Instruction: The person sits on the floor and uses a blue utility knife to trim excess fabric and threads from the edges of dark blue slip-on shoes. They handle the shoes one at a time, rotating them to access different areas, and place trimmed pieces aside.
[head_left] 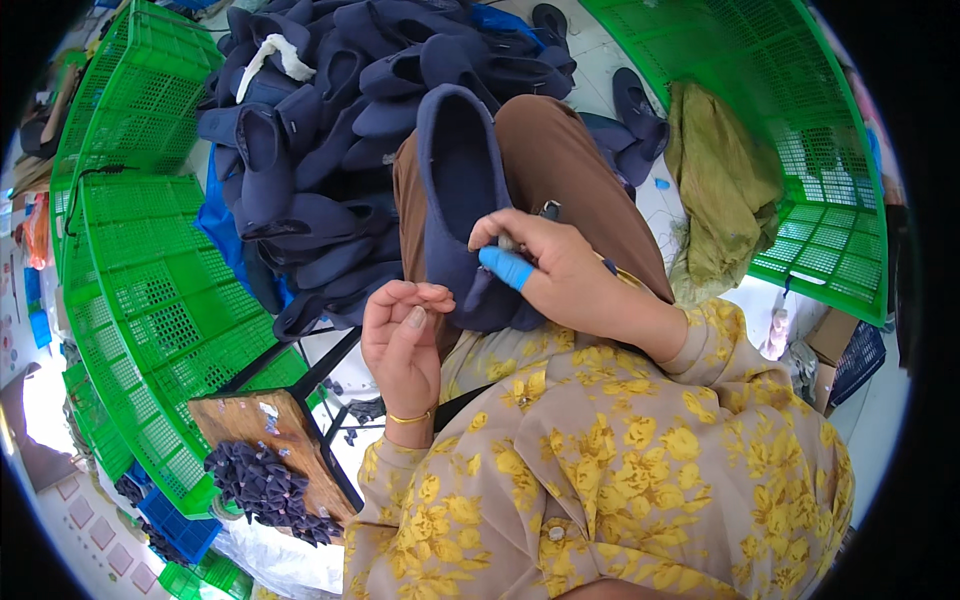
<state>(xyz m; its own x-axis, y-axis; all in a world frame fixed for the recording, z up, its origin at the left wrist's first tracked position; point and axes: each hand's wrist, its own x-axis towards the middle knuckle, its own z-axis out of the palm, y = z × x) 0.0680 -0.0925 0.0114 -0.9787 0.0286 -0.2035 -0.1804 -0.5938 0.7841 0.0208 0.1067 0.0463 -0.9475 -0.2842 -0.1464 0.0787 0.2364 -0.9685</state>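
On the person's lap, a dark blue felt slipper lies under the right hand, whose fingers pinch a small tool against it, while the left hand curls loosely, holding nothing, just beside.

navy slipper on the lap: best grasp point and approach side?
Probably the rim of the opening, pinched from above. The navy slipper lies along the thigh, opening up, toe away. The right hand already occupies the heel end, so come from its left edge, beside the left hand. The soft wall should pinch flat.
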